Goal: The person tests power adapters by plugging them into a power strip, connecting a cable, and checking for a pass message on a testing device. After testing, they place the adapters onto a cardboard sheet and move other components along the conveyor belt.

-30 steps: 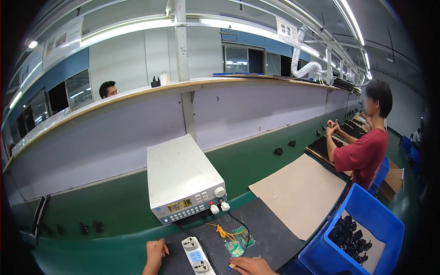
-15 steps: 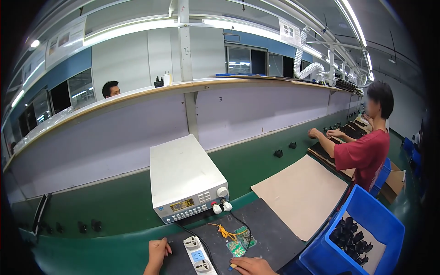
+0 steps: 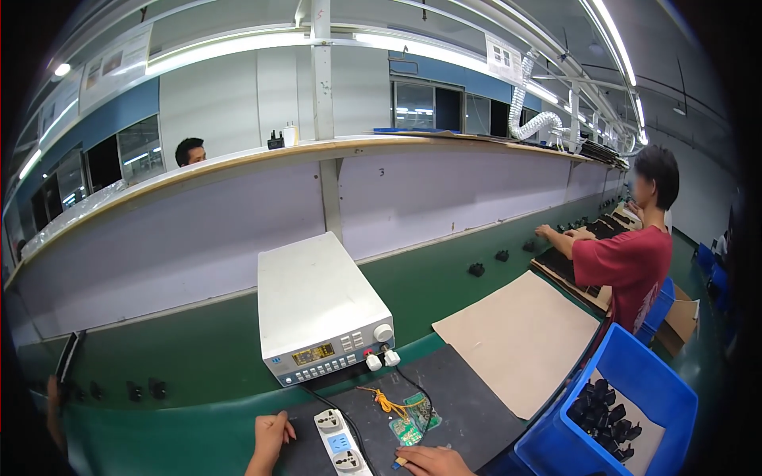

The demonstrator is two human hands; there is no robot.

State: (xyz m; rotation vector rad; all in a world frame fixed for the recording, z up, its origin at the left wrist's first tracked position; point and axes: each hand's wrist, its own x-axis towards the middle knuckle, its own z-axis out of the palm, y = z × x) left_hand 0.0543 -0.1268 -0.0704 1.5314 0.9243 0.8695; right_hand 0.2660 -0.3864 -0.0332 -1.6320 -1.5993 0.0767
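Note:
My left hand (image 3: pixel 271 435) rests on the left edge of the dark mat (image 3: pixel 468 389), its fingers curled in, with nothing visible in them. Just right of it lies a white power strip (image 3: pixel 338 444) with several sockets. My right hand (image 3: pixel 435 460) is low on the mat, fingertips closed on a small yellow-and-blue piece (image 3: pixel 400 462) whose kind I cannot make out. Green circuit boards (image 3: pixel 406 431) and a bundle of yellow cord (image 3: pixel 387 403) lie beyond that hand. Behind them stands a white bench instrument (image 3: pixel 321 305) with a lit display and two white plugs (image 3: pixel 382 361) at its front.
A blue bin (image 3: pixel 667 389) of black plug adapters (image 3: pixel 605 420) stands at right, beside a tan board (image 3: pixel 516 341). More black adapters (image 3: pixel 476 270) sit on the green surface (image 3: pixel 198 349). A co-worker in red (image 3: pixel 623 258) works at far right. Another person's hand (image 3: pixel 54 404) shows at far left.
The black adapters on the green surface have shifted slightly left, and another one shows near the co-worker's hands. Another person's hand has appeared at the left edge. My hands hold nearly the same pose.

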